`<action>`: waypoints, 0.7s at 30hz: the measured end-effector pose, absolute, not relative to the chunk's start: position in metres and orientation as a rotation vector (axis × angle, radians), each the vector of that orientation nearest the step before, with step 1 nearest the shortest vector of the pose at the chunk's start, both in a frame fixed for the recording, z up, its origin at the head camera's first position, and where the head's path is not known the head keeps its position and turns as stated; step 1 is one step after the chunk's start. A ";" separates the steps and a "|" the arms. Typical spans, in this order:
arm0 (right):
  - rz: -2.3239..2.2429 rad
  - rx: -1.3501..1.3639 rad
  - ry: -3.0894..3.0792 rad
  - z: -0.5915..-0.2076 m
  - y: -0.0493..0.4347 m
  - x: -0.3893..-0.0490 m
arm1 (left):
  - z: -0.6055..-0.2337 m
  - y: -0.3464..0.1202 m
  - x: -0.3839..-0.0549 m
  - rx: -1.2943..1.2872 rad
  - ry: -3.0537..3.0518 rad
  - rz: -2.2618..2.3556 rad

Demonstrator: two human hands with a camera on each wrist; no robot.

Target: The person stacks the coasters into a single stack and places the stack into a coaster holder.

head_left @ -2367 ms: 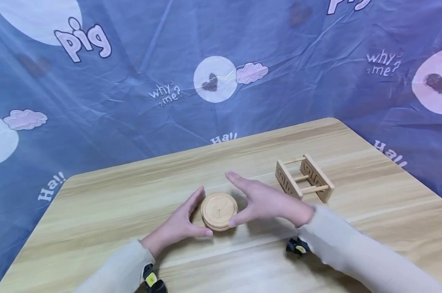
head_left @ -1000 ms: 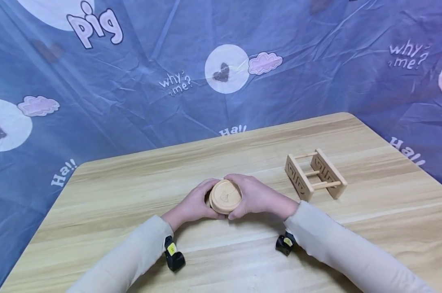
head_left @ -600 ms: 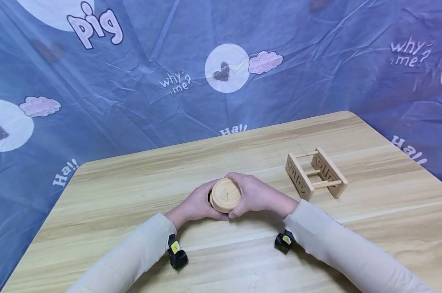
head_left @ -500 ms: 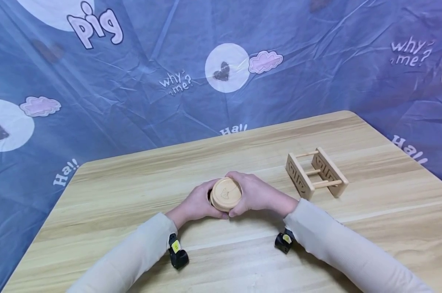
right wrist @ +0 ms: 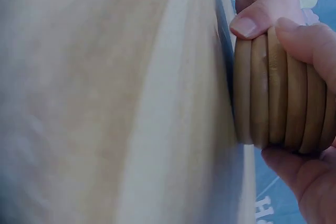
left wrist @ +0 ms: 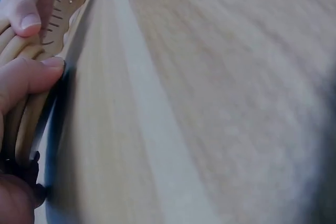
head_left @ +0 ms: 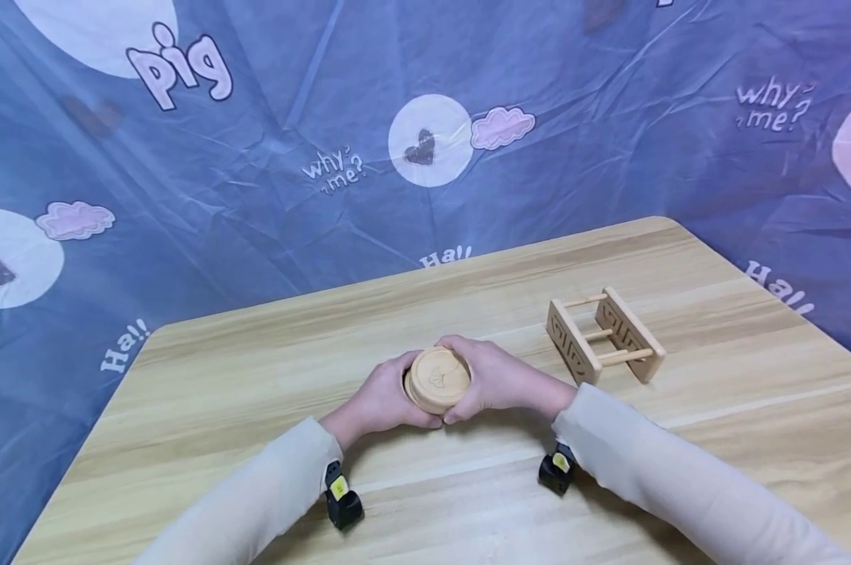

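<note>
A stack of several round wooden coasters (head_left: 441,377) stands between both hands near the middle of the table, and the top one bears a thin leaf engraving. The left hand (head_left: 384,396) grips its left side, thumb at the near edge. From the right, the right hand (head_left: 494,378) grips the upper part, fingers at the far edge and thumb at the near edge. Side by side, the coasters' rims (right wrist: 278,93) show in the right wrist view. Whether the lowest coaster touches the table cannot be told. In the left wrist view the stack is partly cut off.
A wooden coaster rack (head_left: 605,337) with two fretwork side panels joined by dowels stands to the right, beyond the right forearm. The wood-grain table (head_left: 256,369) ends at the back against a blue printed cloth (head_left: 270,157).
Earlier the hands were spread around the coaster stack; they have since closed on it from both sides. Over the last half second only the head view has shifted slightly. The rack stays put.
</note>
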State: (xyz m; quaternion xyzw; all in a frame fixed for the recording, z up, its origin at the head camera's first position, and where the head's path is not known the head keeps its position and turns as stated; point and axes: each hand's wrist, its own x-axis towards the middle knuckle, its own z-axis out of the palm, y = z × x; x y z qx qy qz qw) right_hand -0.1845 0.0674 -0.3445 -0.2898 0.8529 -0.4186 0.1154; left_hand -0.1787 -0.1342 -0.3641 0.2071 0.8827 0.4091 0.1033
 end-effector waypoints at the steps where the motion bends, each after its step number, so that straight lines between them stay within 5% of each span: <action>1: -1.241 -0.853 2.488 -0.346 0.068 -0.184 | -0.363 -0.135 -0.178 0.600 2.593 1.213; 21: -1.762 -0.685 2.069 -0.375 0.085 -0.186 | -0.366 -0.133 -0.180 0.469 2.076 1.802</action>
